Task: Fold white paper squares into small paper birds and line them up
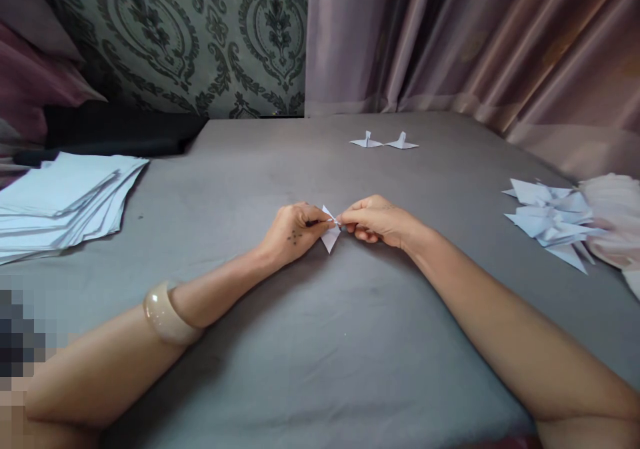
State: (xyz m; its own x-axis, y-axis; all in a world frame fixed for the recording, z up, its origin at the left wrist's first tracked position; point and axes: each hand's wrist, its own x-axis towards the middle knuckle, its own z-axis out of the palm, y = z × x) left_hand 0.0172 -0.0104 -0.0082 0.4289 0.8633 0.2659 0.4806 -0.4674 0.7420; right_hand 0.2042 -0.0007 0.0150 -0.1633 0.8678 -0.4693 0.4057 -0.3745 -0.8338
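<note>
Between my two hands is a small folded white paper crane [330, 238], its pointed wings sticking out above and below the fingers. My left hand [299, 230] pinches its middle from the left, thumb against fingertips. From the right, my right hand [373, 218] pinches the paper close beside the left fingertips, with the other fingers curled under. The fingers hide the centre of the crane. A pale bangle [169, 314] circles my left forearm.
Two folded paper cranes [401, 140] stand at the far side of the grey-covered surface [345, 356]. Several folded paper pieces [547, 212] lie heaped at the right by a pale cloth [613, 212]. White paper sheets [65, 186] are stacked at the left, near black fabric [135, 129].
</note>
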